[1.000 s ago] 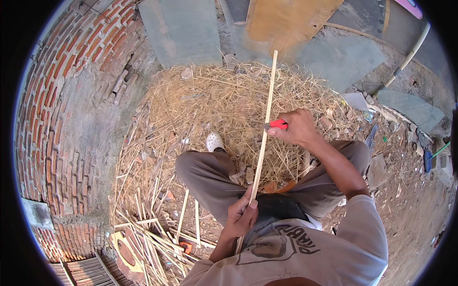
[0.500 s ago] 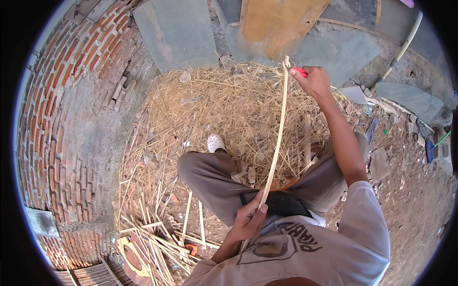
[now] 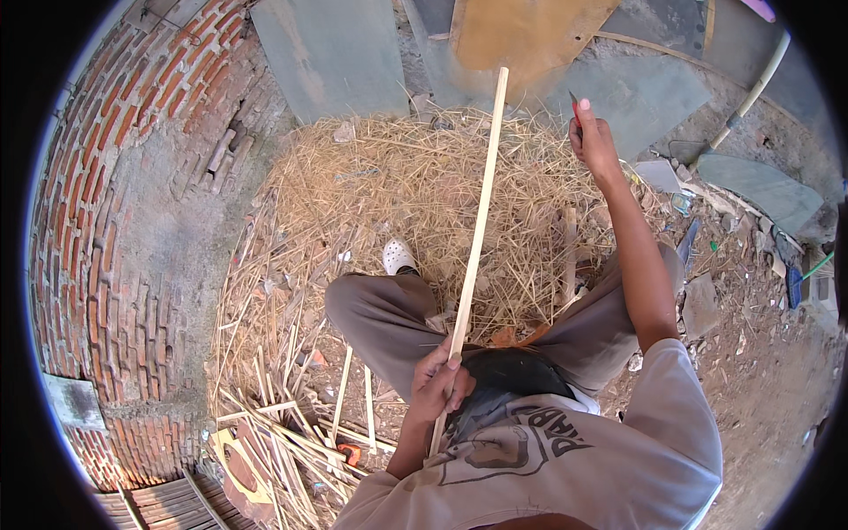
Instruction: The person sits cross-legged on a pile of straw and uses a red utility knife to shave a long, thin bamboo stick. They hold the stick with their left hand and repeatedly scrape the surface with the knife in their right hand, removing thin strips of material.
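A long, pale bamboo strip (image 3: 481,221) slants up from my lap, its far end above the pile of shavings. My left hand (image 3: 439,380) is closed round its lower part, close to my body. Out to the right, my right hand (image 3: 594,141) grips a small knife (image 3: 576,106) with a red handle and a dark, thin blade pointing up and away. Knife and strip are apart, with a gap between them. Part of the knife's handle is hidden by my fingers.
Straw-like shavings (image 3: 415,194) heap in front of my legs. More cut strips (image 3: 291,450) lie at the lower left, near a brick wall (image 3: 97,265). Grey sheets (image 3: 331,62) and a tan board (image 3: 521,40) lean at the back. Rubble (image 3: 742,256) scatters to the right.
The knife has come off the strip's far end, my right hand moving slightly up and right. The strip has swung left and looks straighter. My left hand has shifted slightly left.
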Available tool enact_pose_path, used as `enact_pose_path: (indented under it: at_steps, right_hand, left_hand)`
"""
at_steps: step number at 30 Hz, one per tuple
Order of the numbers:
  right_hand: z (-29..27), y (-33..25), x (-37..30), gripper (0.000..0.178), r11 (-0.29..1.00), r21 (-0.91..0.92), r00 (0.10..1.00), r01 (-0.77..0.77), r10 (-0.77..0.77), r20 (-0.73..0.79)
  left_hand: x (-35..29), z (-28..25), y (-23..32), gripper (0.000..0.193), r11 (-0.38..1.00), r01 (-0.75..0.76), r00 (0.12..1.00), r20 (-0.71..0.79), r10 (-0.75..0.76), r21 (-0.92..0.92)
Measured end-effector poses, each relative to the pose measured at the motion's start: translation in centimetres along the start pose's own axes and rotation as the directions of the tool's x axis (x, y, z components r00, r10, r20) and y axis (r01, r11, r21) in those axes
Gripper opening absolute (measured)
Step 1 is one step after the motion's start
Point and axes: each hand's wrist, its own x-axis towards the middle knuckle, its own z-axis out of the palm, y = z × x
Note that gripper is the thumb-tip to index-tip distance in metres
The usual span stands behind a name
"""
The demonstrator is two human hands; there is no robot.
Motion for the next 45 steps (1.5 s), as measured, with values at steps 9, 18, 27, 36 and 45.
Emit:
enact_pose_path:
  at_steps: [9,18,27,36,45]
  right_hand:
    - [4.9,-2.7,-7.8,0.031,0.905,0.391,0.910,-0.166,-0.012,0.414]
    - [5.6,-2.1,-6.9,0.029,0.919,0.359,0.951,-0.160,0.046,0.306]
    - [3.0,-4.6,-8.8,0.074,0.639,-0.618,0.848,0.458,-0.105,0.520]
    - [5.3,-2.1,-10.2,0.067,0.575,-0.552,0.796,0.604,-0.423,0.432]
    - [6.6,-1.0,-8.5,0.075,0.370,-0.559,0.620,0.742,-0.697,0.360]
  left_hand:
    - [2.2,0.3,-0.2,0.047,0.989,0.137,0.989,0.043,-0.139,0.052]
    - [9.9,1.6,0.9,0.037,0.815,0.055,0.998,-0.002,-0.066,0.577]
    - [11.5,3.6,3.0,0.024,0.819,0.051,0.985,-0.162,0.052,0.572]
    - [8.6,4.7,3.1,0.022,0.776,-0.010,0.980,-0.146,0.132,0.631]
    - [8.5,5.0,3.2,0.022,0.577,-0.003,0.958,-0.163,0.237,0.817]
